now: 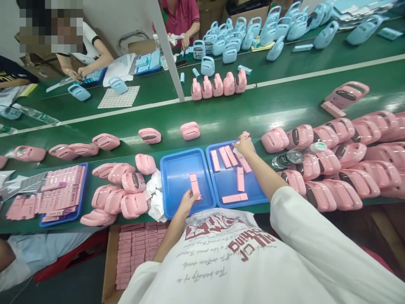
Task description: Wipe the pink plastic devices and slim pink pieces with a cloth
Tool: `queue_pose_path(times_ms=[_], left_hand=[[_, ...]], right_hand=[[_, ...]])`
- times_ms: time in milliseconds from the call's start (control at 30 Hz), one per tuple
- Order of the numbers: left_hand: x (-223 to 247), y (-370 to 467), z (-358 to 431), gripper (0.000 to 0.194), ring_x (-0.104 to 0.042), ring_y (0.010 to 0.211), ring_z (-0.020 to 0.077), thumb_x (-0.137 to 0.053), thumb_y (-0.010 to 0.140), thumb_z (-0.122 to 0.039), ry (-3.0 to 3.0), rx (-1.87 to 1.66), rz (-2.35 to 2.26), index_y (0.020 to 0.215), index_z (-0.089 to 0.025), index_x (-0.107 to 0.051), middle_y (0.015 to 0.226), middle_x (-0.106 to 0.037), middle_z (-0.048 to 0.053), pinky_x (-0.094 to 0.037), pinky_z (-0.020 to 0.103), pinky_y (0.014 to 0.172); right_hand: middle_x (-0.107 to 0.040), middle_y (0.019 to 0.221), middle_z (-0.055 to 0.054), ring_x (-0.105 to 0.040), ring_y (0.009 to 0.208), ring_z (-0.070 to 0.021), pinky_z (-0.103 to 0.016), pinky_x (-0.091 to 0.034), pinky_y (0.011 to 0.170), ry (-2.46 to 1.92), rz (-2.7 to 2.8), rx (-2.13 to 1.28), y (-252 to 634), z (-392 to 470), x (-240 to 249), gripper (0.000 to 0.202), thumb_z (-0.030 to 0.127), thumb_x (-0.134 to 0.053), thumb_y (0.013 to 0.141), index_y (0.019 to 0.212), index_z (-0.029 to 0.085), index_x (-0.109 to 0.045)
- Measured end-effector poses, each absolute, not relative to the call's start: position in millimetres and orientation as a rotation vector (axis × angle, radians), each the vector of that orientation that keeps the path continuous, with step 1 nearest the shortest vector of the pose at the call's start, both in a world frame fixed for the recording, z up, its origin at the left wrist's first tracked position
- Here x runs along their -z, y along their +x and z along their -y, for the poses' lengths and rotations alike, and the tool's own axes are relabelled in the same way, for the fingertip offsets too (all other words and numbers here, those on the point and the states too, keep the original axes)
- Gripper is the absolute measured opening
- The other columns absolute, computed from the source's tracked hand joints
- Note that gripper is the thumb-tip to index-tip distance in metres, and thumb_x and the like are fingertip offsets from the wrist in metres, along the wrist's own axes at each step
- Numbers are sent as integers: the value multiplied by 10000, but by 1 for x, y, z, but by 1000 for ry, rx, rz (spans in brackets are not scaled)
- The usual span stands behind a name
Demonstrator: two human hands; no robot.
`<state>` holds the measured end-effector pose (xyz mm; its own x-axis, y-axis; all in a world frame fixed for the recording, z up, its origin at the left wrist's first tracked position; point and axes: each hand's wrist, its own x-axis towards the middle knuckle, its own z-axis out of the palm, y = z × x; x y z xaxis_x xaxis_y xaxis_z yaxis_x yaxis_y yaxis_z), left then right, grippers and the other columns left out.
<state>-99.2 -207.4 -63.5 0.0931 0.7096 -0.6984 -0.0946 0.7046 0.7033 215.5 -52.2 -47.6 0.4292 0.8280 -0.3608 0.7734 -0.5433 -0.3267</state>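
Note:
My left hand (187, 202) is closed on the lower end of a slim pink rectangular bar (194, 182), held over the left blue tray (177, 169). At the far edge of the right blue tray (221, 185), my right hand (246, 146) has its fingers bent around a pink piece (245, 134), mostly hidden by the fingers. A bit of white cloth or tissue (236, 150) shows beside that hand. Several similar pink bars (240, 179) lie in the right tray, some close under my right hand.
Pink handled cases (335, 194) crowd the right side, with a clear bottle (287, 158) among them. More cases (134, 205) and crumpled white tissue (156, 196) stand left. A tray of pink bars (82, 190) lies farther left. Co-workers sit across the green bench (152, 114).

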Motion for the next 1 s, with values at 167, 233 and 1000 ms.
queue_pose_path(times_ms=[167,233,1000], left_hand=[[60,-103,206,552,-633,634,141,-838,518,-416,546,-656,-1374,897,-121,-567,735,-664,32,-494,265,656],[56,-105,204,550,-634,637,140,-826,524,-445,541,-678,-1385,891,-127,-568,728,-655,25,-499,263,659],[33,-104,163,509,-663,689,158,-803,631,-363,442,-802,-1405,1017,-164,-539,785,-681,62,-531,266,697]], right_hand=[[-439,1279,-191,-552,1053,-250,-341,-407,879,-2515,1340,-746,226,25,48,483,262,-421,895,1371,198,-364],[-471,1283,-177,-538,1096,-252,-333,-402,899,-2484,1317,-777,236,7,45,571,250,-436,891,1436,204,-271],[-642,931,-275,-630,961,-361,-463,-514,734,-2873,811,-540,335,41,2,308,223,-558,781,1001,46,-681]])
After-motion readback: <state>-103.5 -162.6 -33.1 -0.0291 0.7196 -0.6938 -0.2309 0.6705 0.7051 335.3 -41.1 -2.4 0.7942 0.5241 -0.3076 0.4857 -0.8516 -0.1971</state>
